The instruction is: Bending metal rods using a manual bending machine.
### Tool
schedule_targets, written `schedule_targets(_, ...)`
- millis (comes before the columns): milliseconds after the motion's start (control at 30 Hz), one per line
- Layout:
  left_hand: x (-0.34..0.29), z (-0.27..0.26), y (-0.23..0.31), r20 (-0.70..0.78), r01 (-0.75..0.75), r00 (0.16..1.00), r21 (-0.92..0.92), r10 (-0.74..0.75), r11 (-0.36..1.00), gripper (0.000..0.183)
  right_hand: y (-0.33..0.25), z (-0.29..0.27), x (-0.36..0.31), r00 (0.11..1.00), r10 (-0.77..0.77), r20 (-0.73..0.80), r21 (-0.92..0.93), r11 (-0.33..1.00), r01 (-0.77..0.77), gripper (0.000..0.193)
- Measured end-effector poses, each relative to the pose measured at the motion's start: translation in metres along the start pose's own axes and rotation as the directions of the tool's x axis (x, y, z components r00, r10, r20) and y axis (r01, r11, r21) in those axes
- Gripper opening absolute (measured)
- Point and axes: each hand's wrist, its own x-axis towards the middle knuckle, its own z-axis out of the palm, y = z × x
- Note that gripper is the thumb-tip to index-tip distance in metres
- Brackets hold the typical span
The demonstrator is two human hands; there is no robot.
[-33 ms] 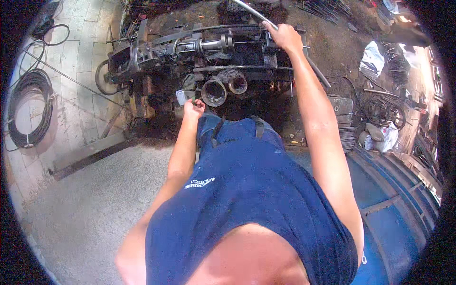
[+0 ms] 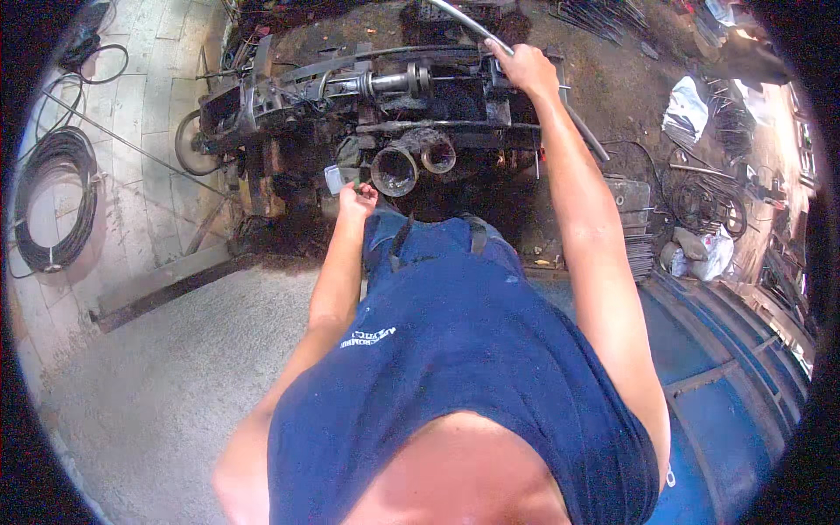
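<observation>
My right hand (image 2: 527, 72) is wrapped around a long grey metal rod (image 2: 462, 19), which slants from the top edge down to the right beneath my forearm. Below it stands a dark, greasy machine (image 2: 289, 98) with a shiny cylindrical shaft (image 2: 385, 83) lying across it. My left hand (image 2: 358, 199) is low at the machine's near side with its fingers curled; whatever lies inside them is too small to make out. Just right of that hand are two round metal cups (image 2: 395, 171), one larger than the other. A small pale tag-like plate (image 2: 333, 179) sits beside its fingers.
A coil of black wire (image 2: 54, 199) hangs or lies against the pale boards at left. Bundles of rods (image 2: 604, 19) and a white sack (image 2: 685, 111) lie on the dark floor at right. A blue ribbed metal surface (image 2: 726, 367) is at lower right.
</observation>
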Motion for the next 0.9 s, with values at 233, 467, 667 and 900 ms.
schedule_targets(233, 0.000, 0.003, -0.001, -0.015, 0.005, 1.000, -0.011, -0.005, 1.000, 0.031, 0.002, 0.003, -0.001, 0.999, 0.013, -0.044, -0.014, 1.000, -0.014, 0.084)
schedule_targets(467, -0.004, 0.003, -0.002, -0.020, -0.009, 1.000, -0.002, 0.009, 1.000, 0.030, 0.002, -0.003, -0.004, 1.000, 0.005, -0.021, -0.011, 1.000, -0.005, 0.084)
schedule_targets(667, -0.007, 0.004, -0.002, 0.004, -0.020, 1.000, 0.014, 0.020, 1.000, 0.029, 0.000, -0.002, -0.004, 0.999, 0.015, -0.031, -0.005, 1.000, -0.015, 0.084)
schedule_targets(900, -0.001, 0.003, -0.001, -0.005, -0.020, 1.000, 0.008, 0.020, 1.000, 0.028, 0.002, -0.005, -0.006, 0.999, 0.015, -0.033, -0.028, 0.999, -0.016, 0.082)
